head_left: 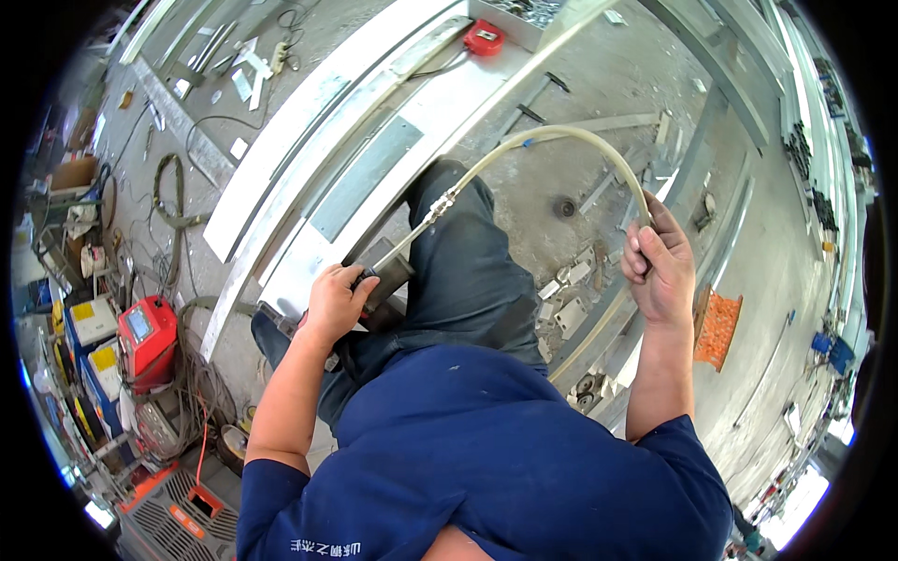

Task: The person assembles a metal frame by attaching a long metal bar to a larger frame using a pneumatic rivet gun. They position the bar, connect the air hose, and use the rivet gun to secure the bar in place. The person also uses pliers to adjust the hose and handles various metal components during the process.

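A pale yellow, see-through hose (pixel 561 133) arches in front of me, and my right hand (pixel 666 266) is closed round its right-hand part. The hose's other end meets a metal coupling (pixel 440 205) above my thigh. From that coupling a thin pale tube (pixel 404 243) runs down to a dark boxy tool (pixel 388 276) by my lap. My left hand (pixel 333 301) is closed on this tool at the tube's lower end. The tool's exact kind is not clear, since my fingers and trousers cover part of it.
Long metal profiles lie on a white bench (pixel 313 254), with a red tape measure (pixel 484 37) at its far end. A hammer (pixel 524 110) and scraps litter the floor. Left stand a red machine (pixel 148 341) and cables; an orange perforated piece (pixel 717 327) is at right.
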{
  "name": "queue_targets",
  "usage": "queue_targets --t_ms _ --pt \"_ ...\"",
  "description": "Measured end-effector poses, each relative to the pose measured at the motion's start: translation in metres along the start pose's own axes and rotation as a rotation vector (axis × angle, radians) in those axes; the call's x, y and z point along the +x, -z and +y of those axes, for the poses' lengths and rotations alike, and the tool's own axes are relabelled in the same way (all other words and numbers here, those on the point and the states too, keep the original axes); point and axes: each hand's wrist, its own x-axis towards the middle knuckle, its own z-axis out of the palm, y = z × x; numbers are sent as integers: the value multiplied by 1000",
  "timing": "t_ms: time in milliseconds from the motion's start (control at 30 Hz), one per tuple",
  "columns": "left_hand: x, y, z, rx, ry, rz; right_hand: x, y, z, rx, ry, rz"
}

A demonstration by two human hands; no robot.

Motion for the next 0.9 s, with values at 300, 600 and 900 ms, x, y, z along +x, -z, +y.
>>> queue_targets --t_ms 300,600,900 --pt "-46 50 -13 -352 243 613 2 -21 6 47 -26 -71" --pt "27 117 -39 -469 179 536 63 -102 -41 -5 267 -26" --pt "65 74 -32 -222 -18 326 169 -170 -160 -45 635 -289"
